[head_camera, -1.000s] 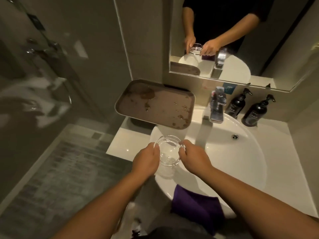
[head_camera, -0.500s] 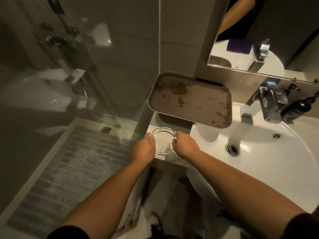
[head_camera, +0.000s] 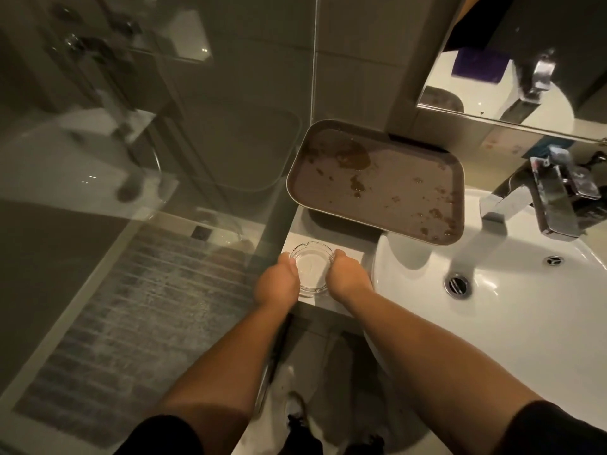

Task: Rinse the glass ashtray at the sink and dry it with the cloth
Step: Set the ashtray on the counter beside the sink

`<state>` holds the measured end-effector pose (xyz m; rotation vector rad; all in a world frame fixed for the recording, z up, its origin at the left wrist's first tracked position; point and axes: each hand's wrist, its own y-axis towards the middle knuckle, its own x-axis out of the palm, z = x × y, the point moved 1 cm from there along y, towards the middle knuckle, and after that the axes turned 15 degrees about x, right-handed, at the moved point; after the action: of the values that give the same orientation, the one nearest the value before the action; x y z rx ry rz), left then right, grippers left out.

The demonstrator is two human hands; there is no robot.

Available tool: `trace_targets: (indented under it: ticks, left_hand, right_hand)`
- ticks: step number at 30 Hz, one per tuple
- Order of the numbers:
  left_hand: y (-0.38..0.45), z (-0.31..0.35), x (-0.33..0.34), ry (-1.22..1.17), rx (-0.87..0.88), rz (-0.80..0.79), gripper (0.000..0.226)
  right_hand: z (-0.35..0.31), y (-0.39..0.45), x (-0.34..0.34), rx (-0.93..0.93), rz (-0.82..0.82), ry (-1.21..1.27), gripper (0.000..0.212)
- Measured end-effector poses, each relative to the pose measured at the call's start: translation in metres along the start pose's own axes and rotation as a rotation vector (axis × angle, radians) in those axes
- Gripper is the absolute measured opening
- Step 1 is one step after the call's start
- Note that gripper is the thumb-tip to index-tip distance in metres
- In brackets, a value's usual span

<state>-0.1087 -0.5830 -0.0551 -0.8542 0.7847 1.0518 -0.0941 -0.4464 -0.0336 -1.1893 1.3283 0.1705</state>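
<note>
sleeves (head_camera: 558,428): short, black | forearms: bare | hands: bare, no rings

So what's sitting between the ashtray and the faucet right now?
In the head view, only bare surface: a strip of white counter, then the sink rim and empty basin. The right hand grips the ashtray on that side; the faucet lies beyond.

One glass ashtray (head_camera: 311,269), two hands (left hand (head_camera: 277,285), right hand (head_camera: 348,278)), one brown tray (head_camera: 377,182), one white sink (head_camera: 512,310) with one tap (head_camera: 538,205) and one drain (head_camera: 457,284), one mirror (head_camera: 512,67)
</note>
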Motion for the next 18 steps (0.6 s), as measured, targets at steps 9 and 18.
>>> trace_targets:
  ticks: [9, 18]
  left_hand:
    - [0.003, 0.003, 0.001, 0.044, -0.033, -0.051, 0.044]
    - [-0.014, 0.006, -0.011, -0.09, -0.042, 0.065, 0.052]
  right_hand:
    - [-0.001, 0.004, 0.002, 0.036, -0.041, -0.089, 0.063]
    - [-0.002, -0.012, -0.005, 0.057, -0.003, -0.045, 0.062]
